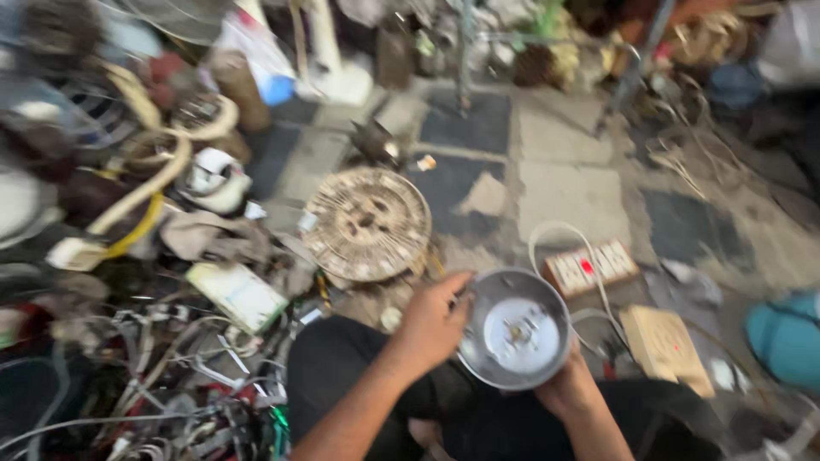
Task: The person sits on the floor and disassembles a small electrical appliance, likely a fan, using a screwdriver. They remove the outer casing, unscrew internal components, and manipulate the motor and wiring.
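Note:
I hold a round grey metal housing point(515, 329) like a shallow bowl, with a pale disc and small hub in its middle, just above my knees. My left hand point(434, 320) grips its left rim from above, fingers curled over the edge. My right hand point(566, 386) supports it from beneath at the lower right, mostly hidden by the housing. The picture is blurred by motion.
A dusty round fan grille point(367, 223) lies on the floor ahead. A switch board with a red button point(591, 266) and white cable sits right of the housing, beside a wooden block point(664, 345). Tangled wires and scrap point(162, 376) pile at left. A teal object point(784, 337) is at right.

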